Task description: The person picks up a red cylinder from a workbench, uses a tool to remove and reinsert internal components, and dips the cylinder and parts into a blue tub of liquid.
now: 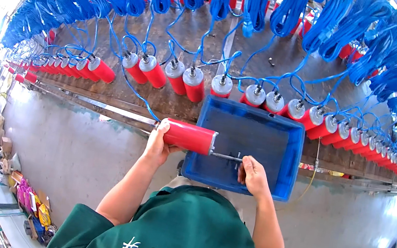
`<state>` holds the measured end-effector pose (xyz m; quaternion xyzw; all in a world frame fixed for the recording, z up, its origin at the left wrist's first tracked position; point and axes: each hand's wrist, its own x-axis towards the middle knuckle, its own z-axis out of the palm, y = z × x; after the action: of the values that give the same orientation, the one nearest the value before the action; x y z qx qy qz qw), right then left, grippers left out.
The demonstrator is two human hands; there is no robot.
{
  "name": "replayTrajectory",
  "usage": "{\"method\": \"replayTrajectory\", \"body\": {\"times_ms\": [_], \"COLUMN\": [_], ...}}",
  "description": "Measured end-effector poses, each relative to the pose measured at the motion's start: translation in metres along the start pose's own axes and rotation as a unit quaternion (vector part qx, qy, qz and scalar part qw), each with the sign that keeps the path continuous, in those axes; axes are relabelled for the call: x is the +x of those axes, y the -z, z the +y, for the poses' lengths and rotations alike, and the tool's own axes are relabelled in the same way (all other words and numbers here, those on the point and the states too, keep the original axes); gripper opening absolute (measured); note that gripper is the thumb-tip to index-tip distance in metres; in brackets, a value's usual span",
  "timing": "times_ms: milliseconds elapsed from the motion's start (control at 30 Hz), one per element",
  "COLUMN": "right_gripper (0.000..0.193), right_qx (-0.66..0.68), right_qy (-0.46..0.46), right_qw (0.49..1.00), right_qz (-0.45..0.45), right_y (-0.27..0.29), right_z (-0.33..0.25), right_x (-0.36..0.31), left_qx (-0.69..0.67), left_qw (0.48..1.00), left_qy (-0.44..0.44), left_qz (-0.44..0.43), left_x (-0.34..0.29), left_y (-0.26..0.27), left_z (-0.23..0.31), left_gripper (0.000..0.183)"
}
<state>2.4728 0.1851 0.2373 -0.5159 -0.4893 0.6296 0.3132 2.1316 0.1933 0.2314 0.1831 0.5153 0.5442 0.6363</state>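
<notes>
The left hand (pixel 156 144) grips a shiny red cylinder (pixel 190 137), hiding its wired end. The right hand (pixel 254 177) pinches a thin metal rod (pixel 226 156), tip covered.

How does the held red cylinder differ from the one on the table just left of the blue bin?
The held cylinder is tipped sideways; the table cylinder stands upright. The right hand holds a metal rod at the held cylinder's end; no hand touches the table cylinder. Both are red, with blue cords.
</notes>
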Motion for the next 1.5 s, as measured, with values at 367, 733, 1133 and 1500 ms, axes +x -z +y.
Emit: {"method": "replayTrajectory", "body": {"times_ms": [367,733,1133,1500], "right_gripper": [0.033,0.070,0.041,0.051], "right_qx": [0.023,-0.051,-0.122,-0.369], "right_qy": [-0.122,-0.155,0.054,0.226], "right_qw": [0.992,0.986,0.991,0.899], "right_qz": [-0.019,-0.017,-0.005,-0.062], "right_y": [-0.009,-0.005,-0.005,0.020], "right_z": [-0.016,-0.013,-0.004,-0.018], "right_x": [0.015,0.026,0.022,0.011], "left_qx": [0.006,0.024,-0.011,0.035], "left_qw": [1.000,0.999,0.999,0.998], "left_qy": [-0.011,-0.016,-0.019,-0.009], "left_qz": [0.007,-0.016,0.025,0.041], "left_x": [-0.004,0.003,-0.001,0.006], "left_y": [-0.012,-0.002,-0.018,-0.005], "left_z": [0.000,-0.005,-0.004,-0.009], "left_gripper": [0.052,0.063,0.053,0.057]}}
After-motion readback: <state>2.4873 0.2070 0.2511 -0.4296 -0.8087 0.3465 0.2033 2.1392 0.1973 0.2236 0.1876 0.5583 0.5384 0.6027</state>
